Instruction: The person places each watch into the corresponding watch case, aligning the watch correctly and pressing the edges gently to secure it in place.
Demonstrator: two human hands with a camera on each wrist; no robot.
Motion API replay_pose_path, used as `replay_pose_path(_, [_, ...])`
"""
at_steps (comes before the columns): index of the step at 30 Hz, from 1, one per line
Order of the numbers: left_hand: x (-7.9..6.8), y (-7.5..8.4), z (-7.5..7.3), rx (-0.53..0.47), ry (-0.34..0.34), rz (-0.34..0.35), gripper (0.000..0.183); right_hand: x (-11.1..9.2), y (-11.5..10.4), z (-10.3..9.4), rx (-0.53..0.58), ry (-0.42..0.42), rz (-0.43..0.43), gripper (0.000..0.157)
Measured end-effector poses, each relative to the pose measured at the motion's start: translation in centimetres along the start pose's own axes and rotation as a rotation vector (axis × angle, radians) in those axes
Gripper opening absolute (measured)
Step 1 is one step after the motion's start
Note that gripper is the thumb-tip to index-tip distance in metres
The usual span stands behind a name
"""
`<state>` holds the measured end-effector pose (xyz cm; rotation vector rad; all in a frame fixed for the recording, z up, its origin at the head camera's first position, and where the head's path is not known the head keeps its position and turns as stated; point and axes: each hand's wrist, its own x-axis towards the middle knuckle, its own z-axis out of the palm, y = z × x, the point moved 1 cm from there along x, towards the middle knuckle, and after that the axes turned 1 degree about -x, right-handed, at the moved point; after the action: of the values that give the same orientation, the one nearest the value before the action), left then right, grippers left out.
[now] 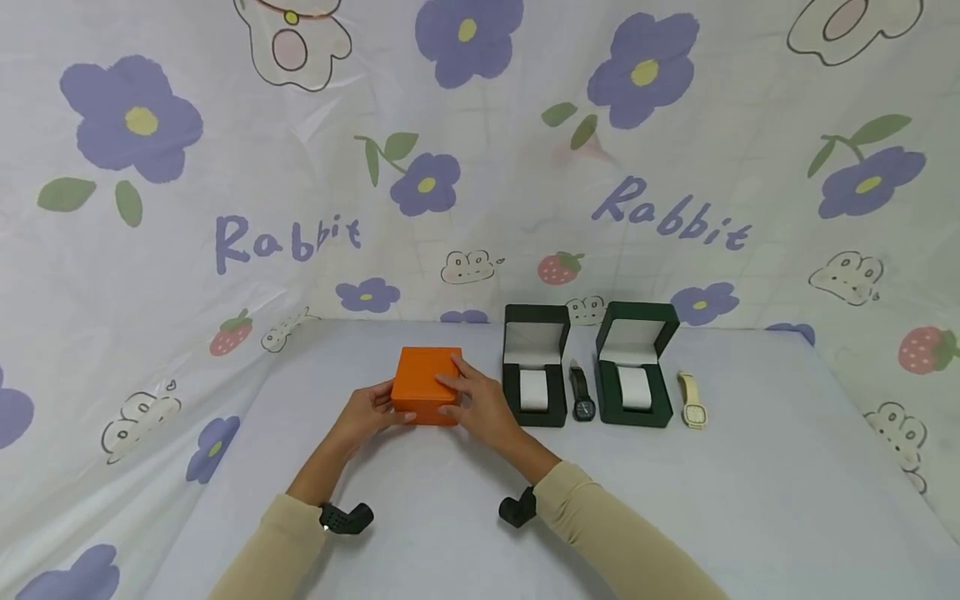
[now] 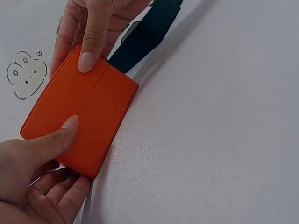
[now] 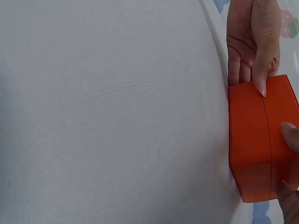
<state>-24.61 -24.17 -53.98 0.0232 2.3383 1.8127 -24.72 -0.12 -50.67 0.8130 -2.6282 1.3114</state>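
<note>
A closed orange watch box [image 1: 423,375] stands on the table between both hands, a seam running across its front. My left hand [image 1: 366,415] grips its left side, thumb on the front right at the seam in the left wrist view and the other fingers round the side. On the opposite side my right hand [image 1: 483,407] holds the box, its thumb [image 2: 87,60] on the front above the seam. Its other fingers lie along the right side and top edge. In the right wrist view, the orange box [image 3: 250,126] shows at the right edge, with much of my right hand cut off.
Right of the orange box stand two open dark green watch boxes [image 1: 512,408] [image 1: 655,407], each with a white cushion [image 1: 533,390]. A black watch [image 1: 582,393] lies between them, and a gold watch [image 1: 693,402] at the far right. A patterned cloth [image 1: 480,225] hangs behind the table.
</note>
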Motion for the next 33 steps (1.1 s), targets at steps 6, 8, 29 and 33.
replay_pose_path(6, [0.1,0.1,0.0,0.037,-0.004,-0.018,0.086,0.1,-0.1,-0.7,-0.035,-0.046,0.003,0.053])
replay_pose_path(8, [-0.1,0.3,-0.1,0.045,-0.007,-0.032,0.086,0.1,-0.4,-1.1,-0.049,-0.069,-0.003,0.052])
replay_pose_path(29, [-2.7,6.3,-0.2,0.171,-0.007,0.138,0.083,-2.8,-1.3,-8.3,-0.037,-0.090,0.014,0.040])
replay_pose_path(33, [-3.1,7.2,0.6,0.175,-0.035,0.177,0.083,-3.7,-1.4,-9.6,-0.016,-0.073,-0.005,0.037])
